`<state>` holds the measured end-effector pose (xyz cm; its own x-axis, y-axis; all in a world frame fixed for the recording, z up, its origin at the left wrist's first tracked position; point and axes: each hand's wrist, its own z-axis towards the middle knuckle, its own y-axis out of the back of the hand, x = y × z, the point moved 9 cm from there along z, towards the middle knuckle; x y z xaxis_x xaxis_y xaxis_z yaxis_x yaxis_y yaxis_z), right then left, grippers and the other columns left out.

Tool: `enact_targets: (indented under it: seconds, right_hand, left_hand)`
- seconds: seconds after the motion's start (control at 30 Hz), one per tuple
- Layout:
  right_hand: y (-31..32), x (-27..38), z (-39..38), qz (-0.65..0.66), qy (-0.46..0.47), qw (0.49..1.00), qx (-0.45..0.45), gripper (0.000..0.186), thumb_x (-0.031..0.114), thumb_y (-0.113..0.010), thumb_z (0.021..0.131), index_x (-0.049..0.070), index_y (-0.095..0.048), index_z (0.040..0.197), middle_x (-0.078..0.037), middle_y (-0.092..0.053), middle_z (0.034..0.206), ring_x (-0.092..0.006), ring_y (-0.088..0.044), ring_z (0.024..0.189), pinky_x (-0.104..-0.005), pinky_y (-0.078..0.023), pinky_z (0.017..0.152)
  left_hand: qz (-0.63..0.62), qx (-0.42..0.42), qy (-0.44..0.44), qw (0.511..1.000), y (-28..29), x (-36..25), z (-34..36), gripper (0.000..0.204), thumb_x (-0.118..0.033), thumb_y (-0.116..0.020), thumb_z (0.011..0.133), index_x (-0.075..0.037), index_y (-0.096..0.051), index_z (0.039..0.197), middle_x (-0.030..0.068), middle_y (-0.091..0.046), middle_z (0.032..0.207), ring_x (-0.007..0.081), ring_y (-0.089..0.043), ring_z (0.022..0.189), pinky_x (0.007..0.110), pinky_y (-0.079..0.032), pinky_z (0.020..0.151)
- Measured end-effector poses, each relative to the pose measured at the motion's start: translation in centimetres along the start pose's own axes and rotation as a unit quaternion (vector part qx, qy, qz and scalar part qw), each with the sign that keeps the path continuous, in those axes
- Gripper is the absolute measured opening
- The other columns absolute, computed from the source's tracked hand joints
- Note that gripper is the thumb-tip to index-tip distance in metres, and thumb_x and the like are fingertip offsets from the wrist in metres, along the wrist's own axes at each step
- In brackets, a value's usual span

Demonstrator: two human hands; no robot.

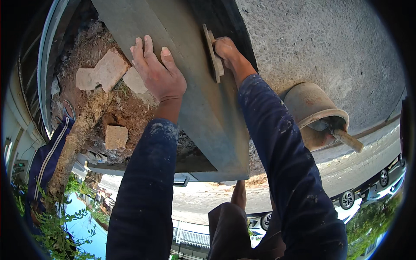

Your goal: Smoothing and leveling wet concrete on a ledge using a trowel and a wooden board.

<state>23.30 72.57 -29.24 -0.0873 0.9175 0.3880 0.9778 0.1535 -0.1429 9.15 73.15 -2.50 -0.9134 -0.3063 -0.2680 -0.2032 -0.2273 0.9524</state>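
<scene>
A low wall (203,130) with smooth grey plaster runs away in front of me. My left hand (158,76) lies on its top near the planter side, fingers spread and holding nothing. On the opposite side, my right hand (227,50) is closed around the grip of a plastering float (213,56). The float stands on edge against the wall's right side, its flat face turned toward the plaster. My fingers partly hide the grip. Both sleeves are dark blue with pale splashes.
Right of the wall, a bucket (308,102) lies tipped on the rough pavement (320,43), with a wooden-handled tool (349,141) sticking out. To the left, a planter holds soil, broken bricks (116,138) and a tree trunk (82,130). A dark blue striped garment (47,151) hangs beside the trunk.
</scene>
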Motion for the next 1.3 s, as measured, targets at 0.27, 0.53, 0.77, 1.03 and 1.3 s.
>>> enact_targets:
  seconds: [0.27,0.53,0.77,1.03,1.3]
  right_hand:
    - [4.0,9.3,-3.4,-0.339,0.248,0.907,-0.018,0.053,0.031,-0.053,0.103,0.003,-0.048,0.148,-0.026,-0.058,0.138,-0.0366,-0.060,0.125,-0.0387,-0.047,0.104]
    - [11.8,-27.6,-17.9,-0.319,0.027,0.943,-0.088,0.025,0.021,-0.066,0.080,0.004,-0.071,0.097,-0.021,-0.072,0.102,-0.0408,-0.069,0.101,-0.0469,-0.055,0.087]
    - [5.3,-11.7,-12.8,-0.408,0.083,0.905,-0.090,0.024,0.015,-0.056,0.084,-0.001,-0.072,0.094,-0.026,-0.071,0.098,-0.0438,-0.068,0.094,-0.0470,-0.055,0.087]
    - [4.0,11.8,-16.7,-0.197,0.311,0.929,-0.044,0.043,0.018,-0.054,0.099,0.001,-0.057,0.138,-0.031,-0.066,0.114,-0.0442,-0.060,0.115,-0.0442,-0.047,0.098]
    - [9.7,0.6,-39.0,-0.269,0.180,0.946,0.014,0.047,0.016,-0.053,0.101,-0.009,-0.050,0.140,-0.026,-0.059,0.101,-0.0392,-0.058,0.092,-0.0410,-0.048,0.089]
  left_hand:
    - [-0.048,-0.018,0.005,0.999,-1.7,-2.8,0.1,0.052,-0.037,-0.043,0.107,-0.002,-0.049,0.144,0.0212,-0.039,0.152,0.0450,-0.033,0.144,0.056,-0.032,0.116]
    - [-0.007,-0.004,0.017,1.000,0.9,-0.5,0.7,0.054,-0.041,-0.040,0.108,-0.005,-0.046,0.148,0.0212,-0.037,0.155,0.0437,-0.031,0.145,0.054,-0.030,0.117]
    - [-0.007,-0.007,0.012,1.000,0.3,-0.6,0.3,0.055,-0.042,-0.039,0.108,-0.005,-0.046,0.148,0.0205,-0.038,0.155,0.0430,-0.031,0.145,0.053,-0.029,0.118]
    - [-0.037,-0.021,0.015,0.999,-0.9,-2.6,0.4,0.054,-0.043,-0.040,0.107,-0.005,-0.048,0.146,0.0181,-0.039,0.154,0.0415,-0.031,0.146,0.053,-0.030,0.118]
    - [-0.035,-0.014,0.027,0.999,0.1,-1.2,0.4,0.054,-0.044,-0.040,0.107,-0.008,-0.048,0.147,0.0156,-0.039,0.156,0.0387,-0.032,0.146,0.051,-0.030,0.118]
